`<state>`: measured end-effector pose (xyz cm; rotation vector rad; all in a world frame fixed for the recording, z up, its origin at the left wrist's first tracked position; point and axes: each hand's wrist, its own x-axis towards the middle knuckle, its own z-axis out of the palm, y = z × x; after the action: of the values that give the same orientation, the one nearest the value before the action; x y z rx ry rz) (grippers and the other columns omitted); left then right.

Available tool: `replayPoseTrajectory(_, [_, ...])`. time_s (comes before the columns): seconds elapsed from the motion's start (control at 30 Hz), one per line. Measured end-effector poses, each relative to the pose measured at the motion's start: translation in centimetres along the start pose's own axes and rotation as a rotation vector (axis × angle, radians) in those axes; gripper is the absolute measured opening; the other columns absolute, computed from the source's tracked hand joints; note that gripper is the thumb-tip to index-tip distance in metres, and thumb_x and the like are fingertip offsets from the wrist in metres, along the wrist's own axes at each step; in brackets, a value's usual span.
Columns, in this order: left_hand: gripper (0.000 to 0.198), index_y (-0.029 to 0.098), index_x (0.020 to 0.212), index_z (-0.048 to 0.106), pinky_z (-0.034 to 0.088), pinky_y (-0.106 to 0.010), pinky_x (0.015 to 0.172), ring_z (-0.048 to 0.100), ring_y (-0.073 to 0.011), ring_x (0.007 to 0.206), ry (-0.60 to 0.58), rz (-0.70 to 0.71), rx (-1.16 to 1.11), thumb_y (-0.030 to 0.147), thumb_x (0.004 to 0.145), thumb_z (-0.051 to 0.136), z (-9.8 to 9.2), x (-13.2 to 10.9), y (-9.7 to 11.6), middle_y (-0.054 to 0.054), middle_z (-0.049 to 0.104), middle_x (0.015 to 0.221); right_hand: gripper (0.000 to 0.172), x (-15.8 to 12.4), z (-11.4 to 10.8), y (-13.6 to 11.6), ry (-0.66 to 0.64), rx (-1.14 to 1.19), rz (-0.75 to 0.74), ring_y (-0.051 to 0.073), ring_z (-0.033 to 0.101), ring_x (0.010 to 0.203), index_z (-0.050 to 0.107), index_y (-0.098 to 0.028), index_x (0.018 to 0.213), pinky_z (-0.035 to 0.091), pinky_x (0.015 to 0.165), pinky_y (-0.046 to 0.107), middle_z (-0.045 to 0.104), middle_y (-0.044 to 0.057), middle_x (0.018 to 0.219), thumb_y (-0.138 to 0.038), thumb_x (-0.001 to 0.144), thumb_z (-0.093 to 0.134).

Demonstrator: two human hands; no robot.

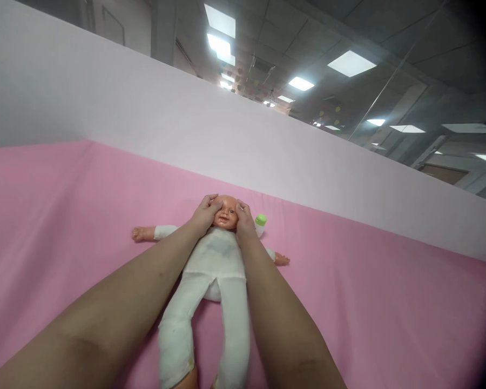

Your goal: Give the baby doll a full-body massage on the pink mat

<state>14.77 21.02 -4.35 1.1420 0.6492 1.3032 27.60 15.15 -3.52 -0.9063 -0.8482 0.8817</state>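
A baby doll (214,254) with a white cloth body lies on its back, its face turned up and its arms spread out to the sides. My left hand (206,213) cups one side of the doll's head, the thumb lying by its eye. On the opposite side my right hand (245,218) holds the head, its thumb near the temple. Both sides of the head are partly covered by my fingers. Just beyond my right hand stands or lies a small bottle (261,220) with a green cap; its lower part is partly hidden.
Under the doll is a pink sheet (372,302) with soft folds. A white padded-looking wall or panel (178,119) runs along the far side. Above it, glass shows a room with ceiling lights (351,64).
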Motion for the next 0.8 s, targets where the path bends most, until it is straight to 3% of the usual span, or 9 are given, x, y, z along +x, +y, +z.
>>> replayPoseTrajectory(0.23, [0.061,0.022,0.138,0.058,0.058,-0.041,0.093,0.069,-0.0282,0.109,-0.023,-0.111,-0.124,0.037,0.081,0.072,-0.4,-0.1,0.4,-0.014,0.067,0.128,0.060,-0.5,-0.5,-0.5,-0.032,0.188,0.195,0.023,0.070,0.106,0.058,-0.028,0.135,0.059,0.092,0.040,0.070,0.004,0.124,-0.031,0.077,0.072])
replayPoseTrajectory(0.37, [0.069,0.021,0.140,0.056,0.057,-0.042,0.095,0.069,-0.0287,0.108,-0.042,-0.100,-0.122,0.035,0.076,0.077,-0.1,-0.8,1.0,-0.014,0.066,0.129,0.075,-0.6,-0.3,-0.4,-0.074,0.143,0.134,0.024,0.071,0.103,0.051,-0.028,0.139,0.058,0.093,0.042,0.069,0.005,0.121,-0.034,0.071,0.081])
replayPoseTrajectory(0.5, [0.074,0.024,0.139,0.054,0.055,-0.041,0.094,0.067,-0.0284,0.110,-0.050,0.016,0.075,0.037,0.072,0.082,0.1,-1.0,0.9,-0.012,0.061,0.132,0.085,-0.7,0.2,-0.4,-0.053,0.003,0.038,0.024,0.071,0.100,0.049,-0.027,0.136,0.059,0.090,0.040,0.066,0.006,0.120,-0.040,0.064,0.090])
replayPoseTrajectory(0.7, [0.065,0.027,0.132,0.059,0.051,-0.040,0.098,0.065,-0.0273,0.111,-0.005,0.068,0.175,0.049,0.075,0.081,-0.2,-0.4,0.2,-0.009,0.065,0.125,0.071,-0.9,0.6,-0.8,0.067,-0.226,-0.037,0.022,0.069,0.102,0.056,-0.027,0.130,0.058,0.088,0.035,0.065,0.005,0.123,-0.052,0.070,0.085])
replayPoseTrajectory(0.8, [0.061,0.026,0.131,0.061,0.049,-0.038,0.101,0.064,-0.0266,0.115,0.013,0.042,0.134,0.051,0.079,0.077,-0.2,0.0,0.0,-0.009,0.066,0.126,0.063,-0.7,0.7,-0.4,0.081,-0.188,-0.024,0.021,0.069,0.105,0.058,-0.026,0.129,0.057,0.092,0.035,0.067,0.005,0.123,-0.055,0.077,0.079])
